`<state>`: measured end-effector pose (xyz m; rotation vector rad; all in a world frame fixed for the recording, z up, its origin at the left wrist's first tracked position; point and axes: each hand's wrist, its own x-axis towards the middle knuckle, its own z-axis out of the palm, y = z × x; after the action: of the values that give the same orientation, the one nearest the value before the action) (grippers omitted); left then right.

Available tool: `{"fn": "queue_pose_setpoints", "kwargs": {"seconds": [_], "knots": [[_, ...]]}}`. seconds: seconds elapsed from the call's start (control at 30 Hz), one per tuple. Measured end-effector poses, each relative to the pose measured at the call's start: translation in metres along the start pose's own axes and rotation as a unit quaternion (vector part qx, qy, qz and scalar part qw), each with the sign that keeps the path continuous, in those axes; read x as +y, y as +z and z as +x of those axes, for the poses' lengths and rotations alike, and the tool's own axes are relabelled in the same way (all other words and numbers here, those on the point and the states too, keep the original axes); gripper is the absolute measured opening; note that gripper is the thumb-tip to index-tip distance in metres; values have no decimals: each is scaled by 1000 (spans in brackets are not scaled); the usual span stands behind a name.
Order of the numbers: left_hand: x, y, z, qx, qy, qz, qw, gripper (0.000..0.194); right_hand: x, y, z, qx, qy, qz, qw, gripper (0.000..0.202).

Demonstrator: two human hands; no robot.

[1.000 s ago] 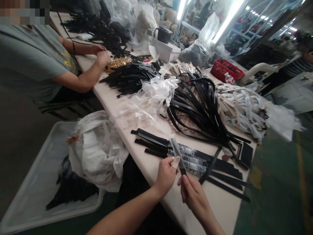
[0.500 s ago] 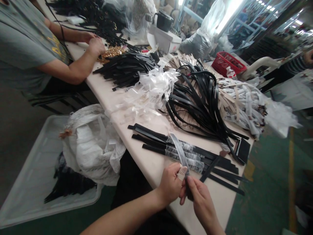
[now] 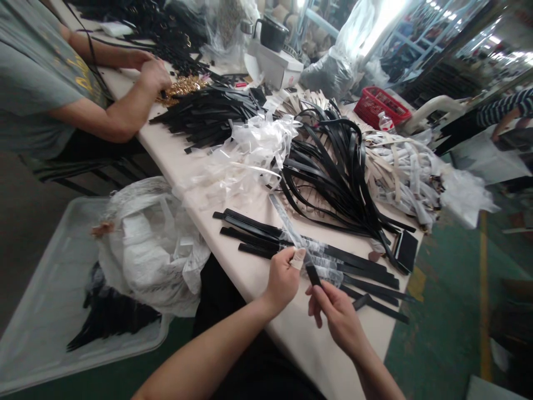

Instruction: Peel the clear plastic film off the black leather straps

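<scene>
My left hand (image 3: 285,280) is closed on a black strap (image 3: 313,273), about where clear plastic film (image 3: 283,219) covers it. A pale wrap sits on that thumb. From there the film-covered part points up and away over the table. Lower down, my right hand (image 3: 335,308) pinches the bare black part between thumb and fingers; a further black piece shows beyond this hand. Just past both hands lie several flat black straps (image 3: 358,261) in a row, their middles wrapped in clear film (image 3: 322,261).
Beyond are a looped bundle of black straps (image 3: 328,166), loose clear film (image 3: 258,144), pale straps (image 3: 400,172) and a red basket (image 3: 381,108). A co-worker's hands (image 3: 152,72) are at the far left. A white sack (image 3: 154,250) rests at a tray (image 3: 37,333) below the table.
My hands have moved slightly apart along the strap, the left one up and leftward. More bare black strap shows between them. The view has shifted a little.
</scene>
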<state>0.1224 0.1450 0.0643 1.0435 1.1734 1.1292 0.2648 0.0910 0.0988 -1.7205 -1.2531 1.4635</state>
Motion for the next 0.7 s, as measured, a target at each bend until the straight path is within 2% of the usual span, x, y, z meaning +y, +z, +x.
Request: {"fn": "queue_pose_setpoints", "kwargs": {"seconds": [0.1,0.2,0.23,0.3,0.4,0.47,0.53,0.63,0.7], "knots": [[23,16,32,-8,60,-14,998,49,-32,-26,26,48,-42,-49,997,42],[41,39,76,-18,89,-66,994,50,-67,-53,59,62,-78,-48,994,43],[44,47,93,-30,76,-103,991,50,-75,-60,68,67,-88,-41,993,44],[49,62,124,-74,6,-204,976,52,-84,-71,81,88,-106,-27,990,46],[52,82,152,-140,-90,-338,926,56,-82,-80,86,114,-112,-25,987,45],[57,94,152,-160,-82,-376,909,54,-78,-81,80,128,-105,-26,986,44],[66,104,141,-172,-51,-398,900,50,-77,-81,68,156,-99,-25,982,43],[90,111,120,-209,-33,-421,882,44,-81,-77,45,207,-97,-34,973,42],[107,113,108,-238,-22,-410,880,41,-86,-73,32,250,-109,-53,961,42]]}}
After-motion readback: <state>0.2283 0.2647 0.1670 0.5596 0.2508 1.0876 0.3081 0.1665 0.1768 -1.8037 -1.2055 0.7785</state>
